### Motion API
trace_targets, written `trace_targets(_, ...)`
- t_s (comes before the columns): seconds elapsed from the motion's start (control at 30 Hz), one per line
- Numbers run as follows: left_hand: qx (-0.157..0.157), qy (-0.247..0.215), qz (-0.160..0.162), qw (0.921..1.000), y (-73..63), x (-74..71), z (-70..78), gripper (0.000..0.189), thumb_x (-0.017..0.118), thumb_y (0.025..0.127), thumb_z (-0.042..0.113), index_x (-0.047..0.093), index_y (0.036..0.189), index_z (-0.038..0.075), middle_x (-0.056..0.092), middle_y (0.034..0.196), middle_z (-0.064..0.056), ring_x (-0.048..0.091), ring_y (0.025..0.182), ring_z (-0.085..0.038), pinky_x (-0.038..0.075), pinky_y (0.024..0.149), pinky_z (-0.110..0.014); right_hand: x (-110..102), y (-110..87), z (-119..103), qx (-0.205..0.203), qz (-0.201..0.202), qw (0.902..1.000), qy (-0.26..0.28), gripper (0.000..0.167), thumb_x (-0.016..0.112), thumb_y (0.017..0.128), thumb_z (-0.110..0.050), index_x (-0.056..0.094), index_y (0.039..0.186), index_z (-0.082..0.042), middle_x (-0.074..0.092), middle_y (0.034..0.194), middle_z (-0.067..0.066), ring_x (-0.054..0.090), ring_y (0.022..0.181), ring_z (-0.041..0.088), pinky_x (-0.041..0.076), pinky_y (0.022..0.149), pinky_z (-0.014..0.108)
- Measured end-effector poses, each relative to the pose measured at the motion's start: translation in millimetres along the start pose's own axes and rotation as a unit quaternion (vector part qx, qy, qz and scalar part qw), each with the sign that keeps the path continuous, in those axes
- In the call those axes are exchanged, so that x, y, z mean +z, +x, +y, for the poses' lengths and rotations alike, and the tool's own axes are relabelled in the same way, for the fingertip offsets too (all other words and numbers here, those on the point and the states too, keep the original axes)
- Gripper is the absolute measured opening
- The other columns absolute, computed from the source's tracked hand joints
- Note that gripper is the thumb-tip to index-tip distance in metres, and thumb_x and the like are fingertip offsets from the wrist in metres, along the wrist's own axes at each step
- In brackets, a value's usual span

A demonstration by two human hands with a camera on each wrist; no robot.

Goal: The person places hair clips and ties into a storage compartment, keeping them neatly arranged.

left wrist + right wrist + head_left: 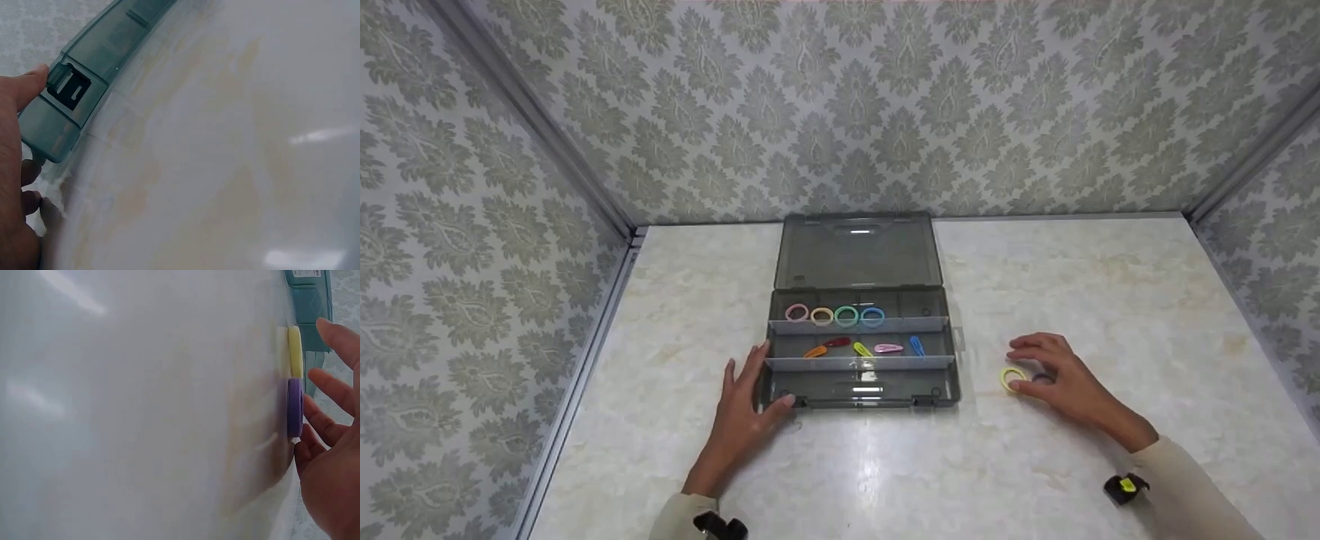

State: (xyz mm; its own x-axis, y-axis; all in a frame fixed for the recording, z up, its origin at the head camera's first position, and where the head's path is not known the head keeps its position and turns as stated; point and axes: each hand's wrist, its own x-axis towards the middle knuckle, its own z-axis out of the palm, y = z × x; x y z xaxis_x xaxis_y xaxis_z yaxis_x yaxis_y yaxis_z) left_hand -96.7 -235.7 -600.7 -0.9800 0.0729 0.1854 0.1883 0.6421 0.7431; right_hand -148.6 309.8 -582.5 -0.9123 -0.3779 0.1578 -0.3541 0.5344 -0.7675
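Observation:
A smoky clear organizer box (855, 386) lies with its lid raised at the back. My left hand (746, 409) rests at its front left corner, fingers along the side wall and thumb on the front rim. In the left wrist view the thumb sits beside the box's latch (70, 87). My right hand (1057, 379) hovers, fingers parted, over a yellow ring-shaped band (1005, 381) and a purple one (294, 408) on the table. Four-colour bands are lined up in the back compartment, such as the green band (846, 316). Snap hair clips, including a pink one (889, 348), lie in the middle compartment.
The marbled white table (870, 480) carries the box near its middle. Patterned wall panels (855, 112) stand behind and at both sides. Black wrist cameras, such as the right one (1125, 487), sit at the sleeves.

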Motion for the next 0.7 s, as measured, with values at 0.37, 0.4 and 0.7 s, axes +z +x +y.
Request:
trace_targets(0.37,-0.023,0.002,-0.009,0.9997,0.0,-1.5,2.4,0.097,0.079,0.097,0.052,0.031,0.176,0.023,0.031,0.180,-0.015,0.014,0.167,-0.052,0.009,0.131,-0.075,2.8,-11.3,8.5,-0.035,0.014,0.9993,-0.007,0.042,0.092,0.092,-0.011,0.079,0.132,-0.013,0.057,0.156,0.013,0.037,0.147,0.026,0.029,0.111,0.006)
trace_targets(0.4,-0.023,0.001,-0.008,0.9997,0.0,-1.5,2.2,0.097,0.079,0.097,0.052,0.031,0.176,0.023,0.031,0.180,-0.015,0.015,0.167,-0.051,0.009,0.131,-0.075,3.1,-11.5,8.7,-0.037,0.015,0.9992,-0.006,0.042,0.092,0.091,-0.011,0.079,0.132,-0.013,0.057,0.156,0.013,0.037,0.147,0.027,0.029,0.111,0.006)
trace_targets(0.7,-0.022,0.002,-0.005,0.9997,-0.9,-0.5,-0.2,0.095,0.079,0.098,0.049,0.031,0.176,0.023,0.031,0.180,-0.014,0.016,0.167,-0.050,0.009,0.132,-0.073,9.1,-12.1,10.1,-0.091,0.040,0.9951,-0.002,0.050,0.095,0.083,0.000,0.080,0.129,-0.011,0.060,0.152,0.020,0.039,0.143,0.039,0.031,0.111,0.012)
